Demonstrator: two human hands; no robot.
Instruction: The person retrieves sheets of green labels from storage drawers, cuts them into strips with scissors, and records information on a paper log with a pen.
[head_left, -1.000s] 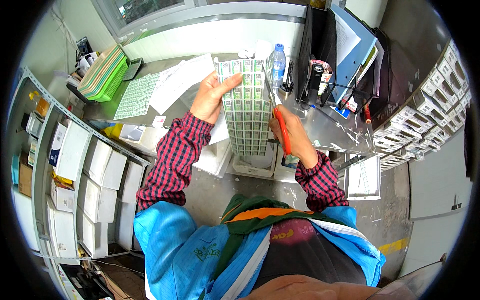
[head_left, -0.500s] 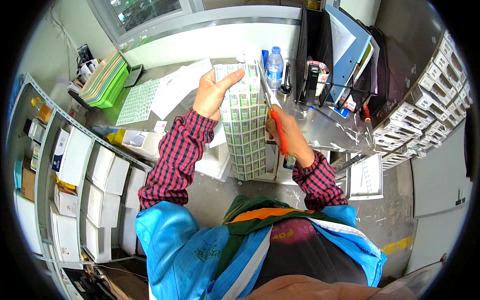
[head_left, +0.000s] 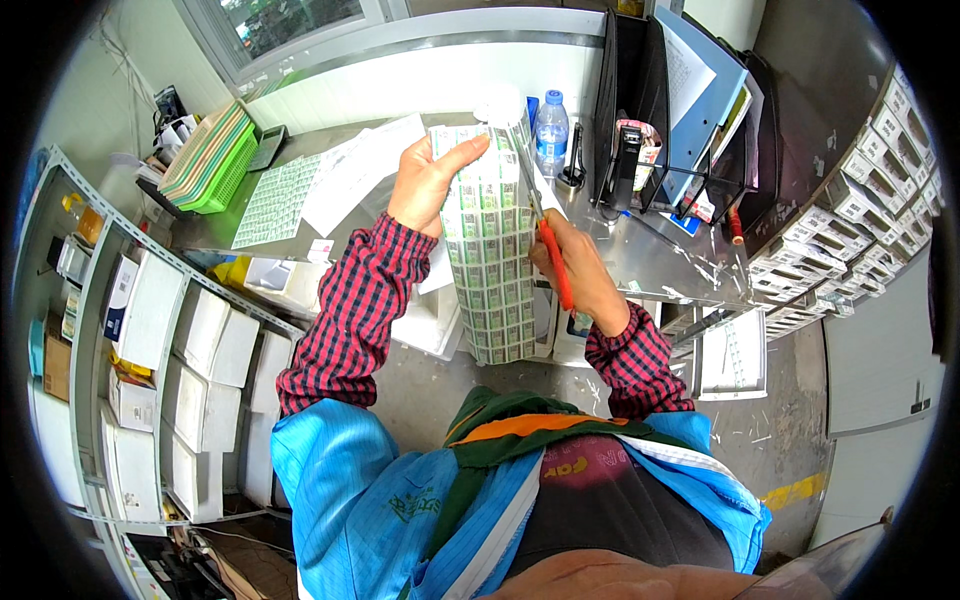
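Left hand (head_left: 428,182) pinches the top of a label sheet (head_left: 492,250); right hand (head_left: 580,275), just beside it, grips orange-handled scissors (head_left: 545,240) at the sheet's edge

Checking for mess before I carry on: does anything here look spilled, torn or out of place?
Small pale paper scraps lie scattered on the grey floor, right of the right hand holding orange-handled scissors. Nothing else stands out.

I see the label sheet (head_left: 492,250) held up between my left hand (head_left: 425,180) and right hand (head_left: 580,275), scissors (head_left: 545,240) at its right edge. Behind it, a bottle (head_left: 550,130) stands on the surface (head_left: 660,260). A tray stack (head_left: 205,160) sits far left, file holders (head_left: 690,100) right, shelves (head_left: 150,330) below left.
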